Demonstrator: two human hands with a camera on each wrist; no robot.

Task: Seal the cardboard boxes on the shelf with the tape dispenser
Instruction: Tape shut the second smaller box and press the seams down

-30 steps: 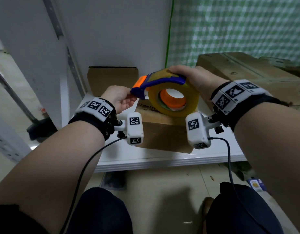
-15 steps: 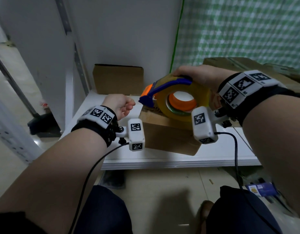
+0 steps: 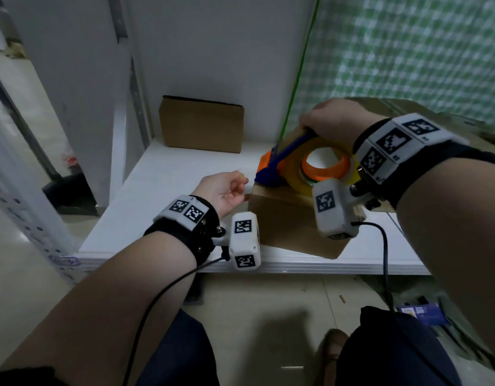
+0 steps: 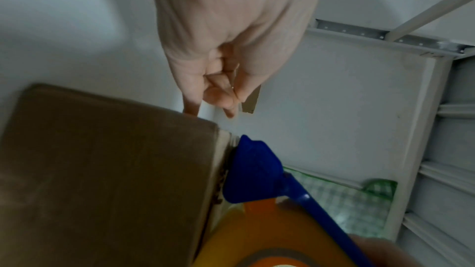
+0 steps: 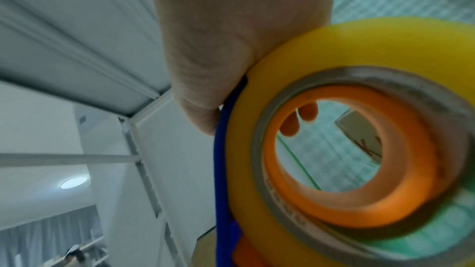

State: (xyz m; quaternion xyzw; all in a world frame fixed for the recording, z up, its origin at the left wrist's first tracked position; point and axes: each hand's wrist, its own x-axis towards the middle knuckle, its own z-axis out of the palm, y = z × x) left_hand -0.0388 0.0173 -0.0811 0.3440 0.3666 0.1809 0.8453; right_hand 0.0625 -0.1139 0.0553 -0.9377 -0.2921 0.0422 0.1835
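Note:
My right hand (image 3: 332, 121) grips the blue and orange tape dispenser (image 3: 271, 168) from above, fingers wrapped over its yellow tape roll (image 5: 282, 68). The dispenser's blue head (image 4: 254, 168) presses on the top left edge of the near cardboard box (image 3: 285, 224), which stands on the white shelf (image 3: 157, 190). My left hand (image 3: 224, 190) hovers just left of that box with fingers curled and thumb against them. One fingertip (image 4: 191, 109) touches the box's edge (image 4: 102, 170). Whether tape lies between the fingers is unclear. A second box (image 3: 201, 125) stands against the back wall.
A large cardboard box (image 3: 435, 112) lies at the right behind my right wrist, in front of green checked cloth. The shelf's metal upright (image 3: 129, 79) rises at the left. Below the shelf edge are floor tiles and a blue packet (image 3: 419, 313).
My right hand has lowered the dispenser onto the near box's top left edge. My left hand has let go of the dispenser's front and dropped beside the box.

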